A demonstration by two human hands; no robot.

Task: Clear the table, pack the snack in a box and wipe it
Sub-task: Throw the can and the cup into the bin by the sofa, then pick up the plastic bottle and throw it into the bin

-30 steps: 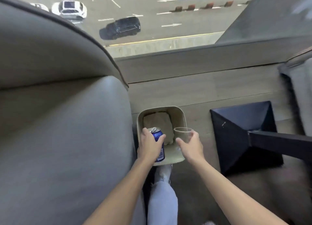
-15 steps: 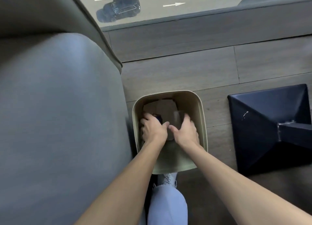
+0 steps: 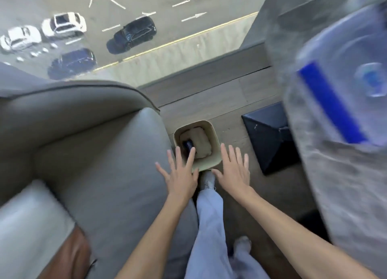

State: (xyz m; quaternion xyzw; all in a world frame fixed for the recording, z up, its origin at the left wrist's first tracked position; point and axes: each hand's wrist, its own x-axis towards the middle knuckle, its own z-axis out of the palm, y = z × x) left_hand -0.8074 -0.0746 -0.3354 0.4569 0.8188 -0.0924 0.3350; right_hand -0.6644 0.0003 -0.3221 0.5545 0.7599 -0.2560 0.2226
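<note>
A beige waste bin (image 3: 215,140) stands on the wooden floor between the sofa and the table's base. Inside it lie a blue can (image 3: 188,146) and crumpled beige paper (image 3: 196,141). The clear cup is not visible. My left hand (image 3: 181,177) hovers above the bin's near left corner, fingers spread and empty. My right hand (image 3: 233,171) hovers just right of the bin, also spread and empty. At the right, blurred, the grey table top (image 3: 335,174) carries a clear plastic box (image 3: 345,80) with a blue strip.
A grey sofa (image 3: 94,153) fills the left side, close against the bin. The table's dark pyramid base (image 3: 270,140) sits on the floor right of the bin. My leg and shoe (image 3: 208,197) are below the bin. A window overlooks a street beyond.
Both hands were down in the bin with the can and cup; now they are lifted out, empty and spread. The can stays in the bin. The view has risen and pulled back.
</note>
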